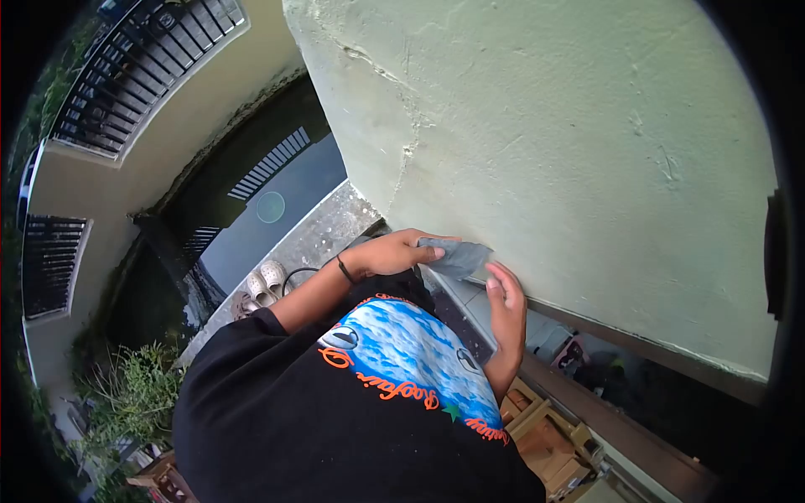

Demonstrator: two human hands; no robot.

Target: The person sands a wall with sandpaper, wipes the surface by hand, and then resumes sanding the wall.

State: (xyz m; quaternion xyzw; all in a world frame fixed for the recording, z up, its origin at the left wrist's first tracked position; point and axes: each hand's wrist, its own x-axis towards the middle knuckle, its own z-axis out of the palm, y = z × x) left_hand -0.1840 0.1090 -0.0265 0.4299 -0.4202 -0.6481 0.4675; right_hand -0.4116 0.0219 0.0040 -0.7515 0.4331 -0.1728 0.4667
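My left hand, with a dark band at the wrist, pinches a small grey sheet that looks like sandpaper. The thumb lies flat on its near face and the fingers go behind it. The sheet is creased, with an uneven right end. Just at that end is my right hand, fingers slightly curved, thumb apart from them and nothing gripped. Both hands are in front of my black shirt, close to the lower edge of a pale green wall.
Cracks and chipped plaster run down the wall. Left of it, a concrete ledge holds pale clogs above dark water. Black railings stand beyond. At the lower right are cardboard boxes and a brown beam.
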